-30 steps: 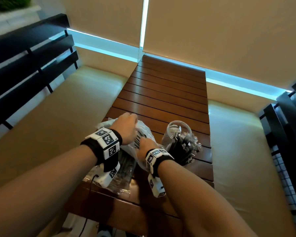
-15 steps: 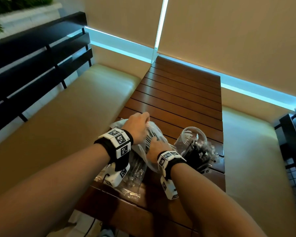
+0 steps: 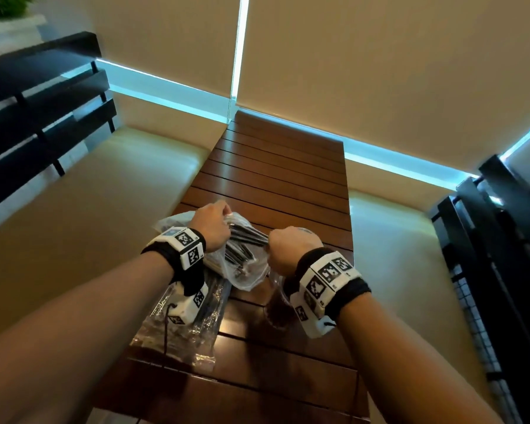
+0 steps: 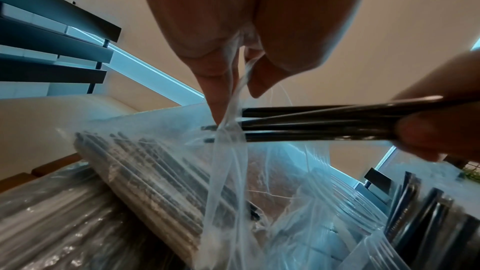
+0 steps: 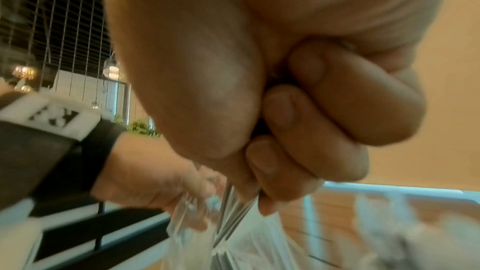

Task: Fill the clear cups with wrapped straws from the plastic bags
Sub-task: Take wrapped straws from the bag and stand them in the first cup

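— Pulling a bundle of wrapped straws (image 3: 251, 237) from the plastic bag (image 3: 242, 270), is it?
— Yes: right hand (image 3: 291, 246) is fisted round them, left hand (image 3: 211, 228) pinches the bag's mouth above the desk (image 3: 282, 172)
— Next?
— Clear the bag, swing to the clear cup (image 4: 324, 184), ends down
— Changed?
— A second ago both hands sat low on the bag; now they're apart, straws half out

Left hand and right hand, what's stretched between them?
A bundle of straws, gripped by the right hand and coming out of the bag the left hand pinches; clearest in the left wrist view.
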{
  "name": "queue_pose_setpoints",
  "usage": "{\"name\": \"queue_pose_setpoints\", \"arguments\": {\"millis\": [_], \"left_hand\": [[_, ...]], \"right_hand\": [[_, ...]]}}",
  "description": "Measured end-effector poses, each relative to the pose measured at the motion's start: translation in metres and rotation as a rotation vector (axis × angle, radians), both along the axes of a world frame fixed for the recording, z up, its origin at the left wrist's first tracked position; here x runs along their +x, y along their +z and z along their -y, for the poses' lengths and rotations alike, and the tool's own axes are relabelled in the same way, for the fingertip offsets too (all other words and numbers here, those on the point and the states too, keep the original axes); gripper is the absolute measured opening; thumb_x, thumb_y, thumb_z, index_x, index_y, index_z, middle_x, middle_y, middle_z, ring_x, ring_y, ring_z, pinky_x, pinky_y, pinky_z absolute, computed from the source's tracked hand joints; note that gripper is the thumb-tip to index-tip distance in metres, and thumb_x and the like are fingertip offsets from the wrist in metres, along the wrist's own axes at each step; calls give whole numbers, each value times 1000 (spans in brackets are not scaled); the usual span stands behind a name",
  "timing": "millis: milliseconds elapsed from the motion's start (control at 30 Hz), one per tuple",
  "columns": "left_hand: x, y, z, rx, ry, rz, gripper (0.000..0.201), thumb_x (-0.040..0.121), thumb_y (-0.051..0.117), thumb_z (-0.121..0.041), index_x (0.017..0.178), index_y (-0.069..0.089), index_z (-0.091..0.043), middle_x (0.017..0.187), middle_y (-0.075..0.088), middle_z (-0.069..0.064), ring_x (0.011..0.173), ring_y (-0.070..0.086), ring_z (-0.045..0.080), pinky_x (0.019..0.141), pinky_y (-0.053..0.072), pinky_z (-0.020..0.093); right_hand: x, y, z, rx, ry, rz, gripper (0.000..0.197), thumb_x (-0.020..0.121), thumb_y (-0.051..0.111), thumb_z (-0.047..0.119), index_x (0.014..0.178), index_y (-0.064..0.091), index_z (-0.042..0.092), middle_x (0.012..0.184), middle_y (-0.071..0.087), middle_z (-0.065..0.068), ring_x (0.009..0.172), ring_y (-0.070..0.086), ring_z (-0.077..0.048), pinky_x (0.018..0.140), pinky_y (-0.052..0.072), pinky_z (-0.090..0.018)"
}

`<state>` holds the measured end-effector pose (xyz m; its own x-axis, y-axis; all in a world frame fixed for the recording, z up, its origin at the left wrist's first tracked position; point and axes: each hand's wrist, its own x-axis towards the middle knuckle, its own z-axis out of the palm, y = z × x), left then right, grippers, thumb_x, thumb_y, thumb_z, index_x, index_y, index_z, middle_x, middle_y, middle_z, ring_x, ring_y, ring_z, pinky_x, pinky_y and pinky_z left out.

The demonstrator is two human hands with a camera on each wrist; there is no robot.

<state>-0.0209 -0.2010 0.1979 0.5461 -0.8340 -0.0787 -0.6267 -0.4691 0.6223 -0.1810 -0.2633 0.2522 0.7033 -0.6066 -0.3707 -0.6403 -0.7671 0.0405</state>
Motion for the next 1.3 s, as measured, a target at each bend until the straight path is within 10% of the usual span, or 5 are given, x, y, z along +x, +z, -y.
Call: {"name": "queue_pose_setpoints", "arguments": {"millis": [633,833,933,1067,1300], "left_hand": [[-68,31,-1,68,-125,-1,65,76,61,-14,139,45,-15,143,41,10,131,42,28,109,38,40],[-105,86,5,-490,-41,-1062,21,89,66,-26,98,62,-8,100,71,14,105,66,31,92,53,45],[-110,92,12,-580,234,-1198,36,92,59,-46,78,54,-13,55,57,-2,70,64,19,83,55,39],[-104,90,13,-494,218,-710,48,88,57,-58,82,62,-11,54,58,-4,64,61,19,82,55,41],[-104,75,0,-271,-87,45,42,92,58,-47,64,61,-15,58,57,-1,55,54,15,51,43,26]], "right_hand": [[-107,36,18,143,-109,555,22,103,40,38,89,50,24,79,60,4,72,58,-17,62,46,-32],[-72,-18,-8,38,-122,738,10,99,43,24,105,39,17,75,57,2,68,59,-26,56,42,-36],[-63,-22,-17,113,-49,726,39,95,52,29,128,34,19,90,64,2,79,63,-20,68,54,-40],[-72,0,-5,176,66,738,53,85,63,48,129,44,27,117,56,8,101,56,-8,85,50,-29],[-81,88,12,-108,-110,1487,20,103,40,28,105,56,16,96,59,2,83,53,-9,69,39,-20]]}}
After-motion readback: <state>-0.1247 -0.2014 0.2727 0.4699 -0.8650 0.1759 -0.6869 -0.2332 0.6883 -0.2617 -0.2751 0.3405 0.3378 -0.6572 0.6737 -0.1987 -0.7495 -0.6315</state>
